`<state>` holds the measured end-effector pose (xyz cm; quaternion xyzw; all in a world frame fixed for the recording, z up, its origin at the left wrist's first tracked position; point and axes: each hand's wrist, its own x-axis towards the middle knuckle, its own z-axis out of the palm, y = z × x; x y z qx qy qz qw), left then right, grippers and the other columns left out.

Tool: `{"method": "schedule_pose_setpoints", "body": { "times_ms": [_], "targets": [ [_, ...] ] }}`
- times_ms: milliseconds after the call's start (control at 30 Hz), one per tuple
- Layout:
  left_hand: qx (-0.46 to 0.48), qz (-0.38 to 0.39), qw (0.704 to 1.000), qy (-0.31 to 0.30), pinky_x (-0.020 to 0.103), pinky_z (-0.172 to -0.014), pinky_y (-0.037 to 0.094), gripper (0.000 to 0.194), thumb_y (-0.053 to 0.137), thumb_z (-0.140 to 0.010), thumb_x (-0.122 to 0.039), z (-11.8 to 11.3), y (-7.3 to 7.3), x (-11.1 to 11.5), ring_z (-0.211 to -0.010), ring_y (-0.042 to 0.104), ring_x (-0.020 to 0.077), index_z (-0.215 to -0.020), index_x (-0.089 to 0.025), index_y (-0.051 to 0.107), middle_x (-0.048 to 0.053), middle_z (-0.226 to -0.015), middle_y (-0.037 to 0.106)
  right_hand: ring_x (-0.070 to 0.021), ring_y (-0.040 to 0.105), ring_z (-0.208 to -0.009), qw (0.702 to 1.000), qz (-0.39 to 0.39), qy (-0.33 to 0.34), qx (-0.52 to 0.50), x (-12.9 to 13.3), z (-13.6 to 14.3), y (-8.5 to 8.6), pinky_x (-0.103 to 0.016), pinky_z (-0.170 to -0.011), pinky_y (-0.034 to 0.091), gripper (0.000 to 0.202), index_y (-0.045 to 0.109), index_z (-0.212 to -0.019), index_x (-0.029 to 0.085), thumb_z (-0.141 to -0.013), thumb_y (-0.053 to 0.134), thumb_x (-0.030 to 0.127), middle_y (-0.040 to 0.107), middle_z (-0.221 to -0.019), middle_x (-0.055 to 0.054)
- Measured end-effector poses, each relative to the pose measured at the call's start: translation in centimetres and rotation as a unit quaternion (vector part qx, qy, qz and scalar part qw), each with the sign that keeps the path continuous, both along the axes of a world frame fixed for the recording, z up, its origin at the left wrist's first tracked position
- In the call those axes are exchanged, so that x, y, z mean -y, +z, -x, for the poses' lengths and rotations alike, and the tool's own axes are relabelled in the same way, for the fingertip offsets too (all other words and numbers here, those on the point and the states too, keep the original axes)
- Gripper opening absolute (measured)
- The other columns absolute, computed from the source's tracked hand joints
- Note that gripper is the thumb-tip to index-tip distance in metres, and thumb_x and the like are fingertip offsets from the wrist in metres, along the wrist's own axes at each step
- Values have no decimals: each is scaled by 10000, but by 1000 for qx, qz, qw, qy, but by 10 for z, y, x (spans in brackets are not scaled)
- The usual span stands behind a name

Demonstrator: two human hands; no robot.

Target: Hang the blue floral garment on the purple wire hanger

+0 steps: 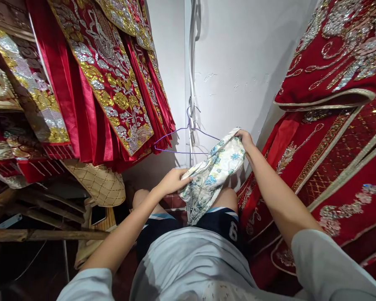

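A white cloth garment with blue and green flowers (217,167) is stretched between my two hands above my lap. My left hand (174,180) grips its lower left edge, fingers closed on the fabric. At the upper right corner, my right hand (245,140) is closed on the cloth. Just behind the garment a purple wire hanger (172,151) hangs by its hook near the wall; its right part is hidden by the cloth. I cannot tell whether the cloth touches the hanger.
Red embroidered garments (113,83) hang at the left, and more red beaded garments (332,159) at the right. White cords (191,71) run down the pale wall (238,50). Bamboo poles (47,235) and a beige quilted piece (100,184) are at the lower left.
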<state>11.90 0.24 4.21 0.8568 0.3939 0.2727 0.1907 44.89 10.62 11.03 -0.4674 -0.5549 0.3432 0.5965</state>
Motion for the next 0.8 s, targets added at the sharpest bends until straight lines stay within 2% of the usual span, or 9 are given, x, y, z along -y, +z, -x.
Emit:
{"method": "schedule_pose_setpoints", "body": {
  "times_ms": [100, 233, 367, 433, 500, 633, 800],
  "targets": [
    [48, -39, 998, 34, 246, -581, 266, 358, 531, -892, -432, 2, 12, 1, -603, 406, 115, -650, -171, 496, -40, -599, 442, -155, 507, -502, 991, 87, 99, -9, -17, 26, 6, -272, -522, 489, 210, 500, -624, 220, -770, 636, 285, 517, -494, 17],
    [73, -88, 988, 107, 263, -579, 272, 442, 471, -925, -495, 27, 11, -4, -574, 396, 130, -608, -194, 412, -31, -572, 399, -185, 629, -599, 972, 138, 190, -6, -18, 52, 7, -303, -592, 549, 190, 622, -748, 164, -711, 781, 259, 683, -656, -48],
    [-71, -130, 978, 145, 306, -684, 350, 408, 501, -894, -539, 73, 1, -16, -635, 482, 200, -644, -216, 486, 4, -566, 456, -163, 648, -651, 965, 97, 242, 16, -10, 47, 14, -261, -610, 534, 324, 670, -812, 156, -621, 889, 300, 724, -761, -40],
    [-138, -110, 970, 166, 324, -712, 368, 340, 578, -834, -509, 92, -3, -28, -738, 541, 255, -652, -227, 524, 34, -609, 517, -151, 638, -644, 967, 72, 239, 56, -7, 40, 20, -247, -602, 512, 359, 691, -807, 143, -583, 910, 319, 723, -762, -35],
    [-149, -67, 969, 186, 321, -712, 384, 238, 622, -789, -425, 104, -1, -45, -818, 576, 278, -672, -232, 547, 49, -697, 588, -134, 605, -599, 969, 58, 219, 98, -6, 35, 27, -236, -566, 474, 363, 697, -754, 128, -549, 921, 327, 700, -700, -22],
    [-109, -45, 966, 229, 329, -763, 420, 84, 540, -816, -262, 99, 16, -90, -854, 607, 268, -748, -213, 547, 88, -863, 658, -142, 598, -584, 972, 56, 191, 128, -2, 29, 41, -241, -543, 450, 385, 697, -702, 122, -497, 945, 333, 689, -663, -26],
    [-82, -53, 954, 283, 371, -817, 445, 172, 456, -876, -242, 74, 36, -136, -966, 632, 306, -994, -179, 564, 155, -999, 685, -193, 639, -592, 972, 109, 181, 107, 4, 22, 52, -290, -540, 495, 380, 694, -742, 133, -535, 950, 323, 716, -700, -76]
  ]
}}
